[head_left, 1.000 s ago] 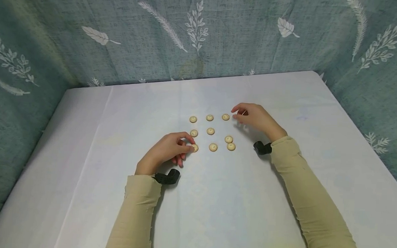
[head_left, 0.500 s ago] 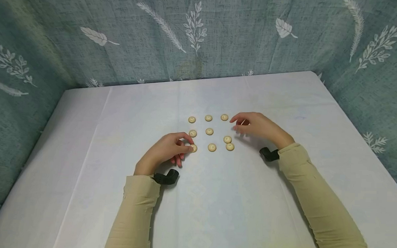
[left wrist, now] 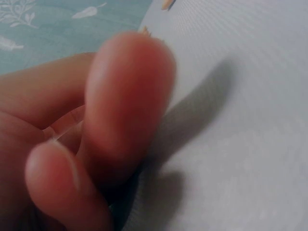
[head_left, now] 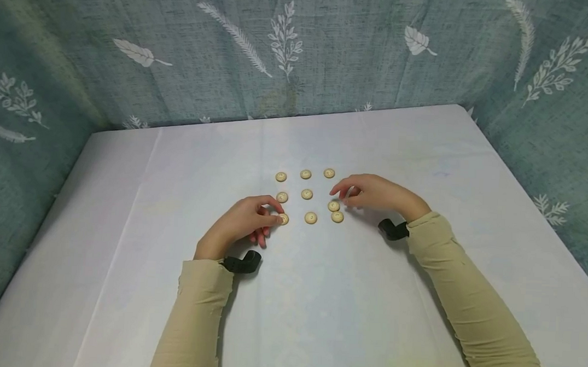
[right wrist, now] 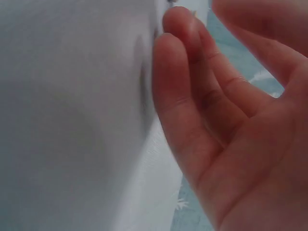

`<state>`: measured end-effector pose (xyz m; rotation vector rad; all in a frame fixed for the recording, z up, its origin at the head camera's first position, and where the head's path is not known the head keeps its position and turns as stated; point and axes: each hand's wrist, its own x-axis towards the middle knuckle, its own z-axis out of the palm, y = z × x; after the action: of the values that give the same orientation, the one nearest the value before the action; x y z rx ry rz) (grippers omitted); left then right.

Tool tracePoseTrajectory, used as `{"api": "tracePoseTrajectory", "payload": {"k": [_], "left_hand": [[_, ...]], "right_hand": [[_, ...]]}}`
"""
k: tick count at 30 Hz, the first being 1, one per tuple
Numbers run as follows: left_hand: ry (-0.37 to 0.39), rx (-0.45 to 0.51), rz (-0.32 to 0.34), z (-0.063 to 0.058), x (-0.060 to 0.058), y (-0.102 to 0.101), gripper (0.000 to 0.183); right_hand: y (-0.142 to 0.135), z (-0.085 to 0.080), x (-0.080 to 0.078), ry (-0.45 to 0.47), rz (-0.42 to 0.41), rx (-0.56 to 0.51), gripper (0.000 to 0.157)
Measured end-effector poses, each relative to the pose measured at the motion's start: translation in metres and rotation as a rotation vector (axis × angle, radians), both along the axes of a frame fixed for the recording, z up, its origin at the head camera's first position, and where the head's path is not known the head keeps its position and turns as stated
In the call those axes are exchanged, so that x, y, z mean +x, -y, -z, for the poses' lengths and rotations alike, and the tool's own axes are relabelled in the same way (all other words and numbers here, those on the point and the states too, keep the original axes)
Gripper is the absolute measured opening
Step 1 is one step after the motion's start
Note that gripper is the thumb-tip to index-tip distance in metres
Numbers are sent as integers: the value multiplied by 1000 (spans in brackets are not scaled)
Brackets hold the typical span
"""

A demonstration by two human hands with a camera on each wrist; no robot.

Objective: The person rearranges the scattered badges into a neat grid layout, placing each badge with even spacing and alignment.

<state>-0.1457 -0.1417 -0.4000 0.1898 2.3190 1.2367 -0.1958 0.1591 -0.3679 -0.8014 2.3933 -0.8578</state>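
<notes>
Several round, cream-coloured buttons lie in loose rows on the white tabletop. My left hand pinches the front left button between thumb and index finger, partly covering it. On the right, my right hand hovers with loosely curled fingers and holds nothing. Its fingertips are just above and beside a button, which sits right against another button in front of it. In the left wrist view, blurred fingers hide most of the work; the right wrist view shows bent fingers close to the table.
The back row holds a left button, a middle button and a right button. Further buttons lie between, such as a centre button and a front middle button. A green leaf-patterned curtain borders the table.
My right hand has come down from beside the back right button toward the front, to the touching pair. My left hand stays at its button. The head view has shifted slightly.
</notes>
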Motion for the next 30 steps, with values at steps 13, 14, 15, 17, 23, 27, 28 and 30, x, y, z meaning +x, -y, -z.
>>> {"api": "tracePoseTrajectory", "payload": {"k": [13, 14, 15, 17, 23, 27, 28, 30], "left_hand": [[-3, 3, 7, -2, 1, -1, 23], [-2, 2, 7, -2, 1, -1, 24], [-1, 3, 7, -2, 1, 0, 24], [0, 6, 6, -1, 1, 0, 24], [1, 2, -1, 0, 1, 0, 22], [-5, -5, 3, 0, 1, 0, 21], [-8, -6, 5, 0, 0, 0, 21], [-10, -5, 5, 0, 0, 0, 21]], "right_hand": [[10, 5, 5, -83, -99, 59, 33], [11, 5, 6, -87, -108, 61, 33], [12, 5, 7, -94, -111, 64, 32], [13, 4, 8, -106, -113, 72, 32], [17, 4, 11, -126, -86, 119, 29], [19, 5, 11, -130, -60, 142, 25], [20, 6, 11, -133, -55, 143, 23], [20, 6, 11, -145, -47, 140, 21]]}}
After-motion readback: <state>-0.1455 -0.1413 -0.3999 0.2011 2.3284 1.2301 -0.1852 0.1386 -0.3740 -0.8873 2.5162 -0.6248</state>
